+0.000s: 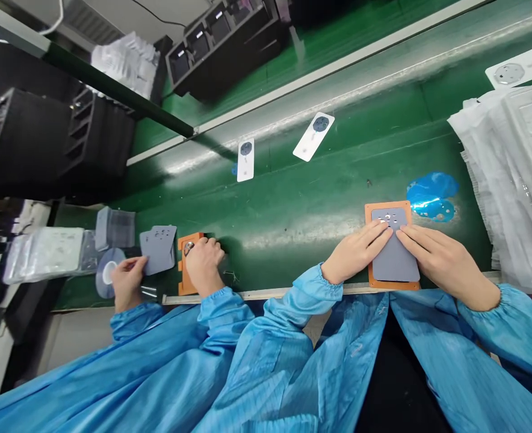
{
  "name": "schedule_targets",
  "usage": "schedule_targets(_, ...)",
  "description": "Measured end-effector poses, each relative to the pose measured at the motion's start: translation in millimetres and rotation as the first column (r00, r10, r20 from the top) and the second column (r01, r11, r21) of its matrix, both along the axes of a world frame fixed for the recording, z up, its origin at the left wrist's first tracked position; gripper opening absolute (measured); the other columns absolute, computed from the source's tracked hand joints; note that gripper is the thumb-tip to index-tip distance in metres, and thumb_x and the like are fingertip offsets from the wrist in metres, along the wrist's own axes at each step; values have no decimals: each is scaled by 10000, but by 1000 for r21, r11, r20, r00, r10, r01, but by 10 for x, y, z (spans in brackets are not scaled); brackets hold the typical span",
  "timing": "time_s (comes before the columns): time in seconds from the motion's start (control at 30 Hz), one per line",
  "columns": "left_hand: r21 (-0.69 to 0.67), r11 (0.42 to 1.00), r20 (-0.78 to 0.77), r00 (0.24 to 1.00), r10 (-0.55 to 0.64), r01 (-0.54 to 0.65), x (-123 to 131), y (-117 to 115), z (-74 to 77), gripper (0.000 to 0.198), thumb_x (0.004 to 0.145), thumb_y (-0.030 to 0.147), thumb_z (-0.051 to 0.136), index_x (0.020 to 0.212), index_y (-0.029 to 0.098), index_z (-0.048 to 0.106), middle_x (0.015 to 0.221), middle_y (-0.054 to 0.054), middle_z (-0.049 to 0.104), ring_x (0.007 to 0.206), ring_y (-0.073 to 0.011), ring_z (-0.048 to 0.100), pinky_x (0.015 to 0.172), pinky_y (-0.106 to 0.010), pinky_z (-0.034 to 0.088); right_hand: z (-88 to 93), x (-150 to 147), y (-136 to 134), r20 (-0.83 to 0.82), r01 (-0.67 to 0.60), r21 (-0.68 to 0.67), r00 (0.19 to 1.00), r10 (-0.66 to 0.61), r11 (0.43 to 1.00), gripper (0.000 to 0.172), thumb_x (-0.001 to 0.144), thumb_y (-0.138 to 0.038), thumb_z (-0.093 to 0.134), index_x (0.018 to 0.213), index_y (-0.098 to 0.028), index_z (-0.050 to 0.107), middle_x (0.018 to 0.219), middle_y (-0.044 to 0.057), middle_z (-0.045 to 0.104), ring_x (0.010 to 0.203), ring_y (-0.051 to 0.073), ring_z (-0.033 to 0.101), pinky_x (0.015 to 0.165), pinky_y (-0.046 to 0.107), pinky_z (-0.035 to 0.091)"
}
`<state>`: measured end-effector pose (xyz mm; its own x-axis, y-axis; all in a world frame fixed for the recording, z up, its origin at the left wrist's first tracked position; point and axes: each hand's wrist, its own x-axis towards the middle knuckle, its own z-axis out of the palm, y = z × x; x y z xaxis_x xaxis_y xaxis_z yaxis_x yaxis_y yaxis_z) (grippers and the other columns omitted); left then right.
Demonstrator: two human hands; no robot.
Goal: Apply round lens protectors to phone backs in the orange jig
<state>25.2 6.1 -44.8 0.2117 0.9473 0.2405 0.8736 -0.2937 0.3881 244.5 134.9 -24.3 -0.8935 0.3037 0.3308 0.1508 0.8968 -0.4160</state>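
Observation:
An orange fixture plate (368,211) lies at the near edge of the green belt, with a grey sheet (395,261) with small holes on top of it. My left hand (356,252) rests on the sheet's left side, fingers stretched flat and pressing near the holes. My right hand (442,258) lies flat on the sheet's right side, fingertips meeting the left ones. Blue sleeves cover both my arms.
A blue film piece (431,195) lies just beyond the fixture. A tall stack of clear plastic trays (514,174) stands at the right. Two white cards (313,136) (245,159) ride the belt (302,204). At left, a co-worker's hands (205,264) handle another grey sheet (159,248) and orange fixture.

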Motion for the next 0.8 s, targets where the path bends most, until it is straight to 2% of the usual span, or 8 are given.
schedule_targets(0.13,-38,999,-165,986,23,-30,4,-3,19,436,1074,132,375,1498,108,471,1505,-194,569,1483,-274,472,1219,-428,469,-44,-18,93,50,-38,122,998,32,992,494,975,-21,477,1434,-171,581,1373,133,681,1271,276,665,1110,453,564)
schedule_targets(0.3,-112,992,-304,952,27,-63,-40,28,44,410,1062,179,425,1456,113,513,1534,-233,525,1476,-323,479,1226,-514,438,-115,-144,165,147,-88,230,988,55,969,432,1008,-78,471,1428,-90,572,1430,186,636,1325,323,624,1136,493,531)
schedule_targets(0.53,-58,993,-340,937,79,-104,48,3,-16,435,1011,148,478,1440,83,514,1562,-294,458,1518,-392,395,1212,-532,434,-117,-226,9,229,-60,208,973,11,976,545,1012,-78,412,1546,34,406,1517,286,521,1447,384,493,1174,551,461)
schedule_targets(0.67,-13,994,-339,936,99,-110,127,-65,-53,436,1012,137,473,1442,78,504,1546,-291,479,1498,-392,428,1201,-520,448,-100,-170,-28,251,-90,210,967,35,973,587,1012,-85,415,1584,23,347,1541,275,499,1446,382,494,1196,551,434)
schedule_targets(0.8,-44,989,-298,947,120,-139,212,-149,-62,445,1021,125,441,1462,84,483,1558,-275,475,1520,-370,401,1200,-521,450,-91,-66,-66,262,-105,187,964,54,977,653,990,-81,432,1617,20,279,1564,274,470,1467,390,465,1199,555,431)
